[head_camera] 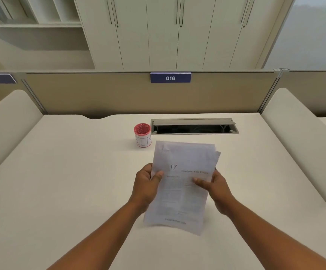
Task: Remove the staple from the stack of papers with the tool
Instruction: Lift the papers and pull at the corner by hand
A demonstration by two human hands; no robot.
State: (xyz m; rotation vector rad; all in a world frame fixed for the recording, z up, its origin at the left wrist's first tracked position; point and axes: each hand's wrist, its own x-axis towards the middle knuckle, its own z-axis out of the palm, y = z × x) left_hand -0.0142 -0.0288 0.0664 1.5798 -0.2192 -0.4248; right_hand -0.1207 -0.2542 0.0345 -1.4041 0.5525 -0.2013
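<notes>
Holding: both hands grip a stack of papers (179, 184) above the pale surface (70, 172), near its middle
Left hand: the left hand (146, 187) clasps the left edge of the stack, thumb pressed on the front page, fingers hidden behind
Right hand: the right hand (215, 187) clasps the right edge, thumb lying across the printed text, fingers out of sight behind the sheets
Papers: the front page bears a large "17" and lines of small print too blurred to read; the top right corners of the sheets fan apart slightly; the stack tilts a little, its lower end toward the person
Staple: too small to make out
Cup: a white cup (142, 136) with a red rim and red inside stands on the surface just beyond the upper left corner of the papers, handwriting on its side
Cable hatch: a grey cable hatch (194, 126) lies open in the surface to the right of the cup
Partition: a beige partition (100, 92) behind carries a blue label (170, 78) reading 016
</notes>
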